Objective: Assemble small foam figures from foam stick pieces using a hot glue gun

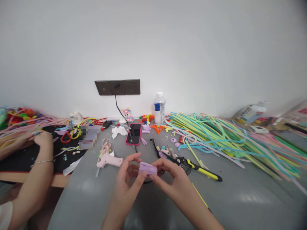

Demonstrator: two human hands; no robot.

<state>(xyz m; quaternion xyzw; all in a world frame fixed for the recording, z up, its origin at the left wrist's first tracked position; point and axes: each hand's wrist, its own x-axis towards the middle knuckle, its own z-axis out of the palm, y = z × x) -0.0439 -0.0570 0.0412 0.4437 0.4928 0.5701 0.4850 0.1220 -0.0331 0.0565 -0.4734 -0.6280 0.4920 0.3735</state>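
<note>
Both hands at work on the near side of the phone, a little to its right. Left hand: thumb pressed to the near face of a lilac bundle, index finger lifted, other fingers curled behind. Right hand: thumb and fingers pinching the bundle's other end. Bundle is several fuzzy strips packed side by side, raised over the worktop. Step in hand looks like squaring or pressing these strips together; best done with a light, even pinch, both thumbs at one height, ends evened before any firm squeeze, since hard pressure would likely flatten the pile and push a middle strip out. Long axis runs left to right, roughly across the phone's own length; one end points to the left palm, the other to the right fingertips. No clear front; cannot tell if either end is looped or cut. Further out: pink glue gun left of the phone and nearer the person; tool with yellow-and-black handles, probably pliers, to the phone's right and nearer; loose lilac pieces just beside its right edge; heap of pastel stems well off to its right.
</note>
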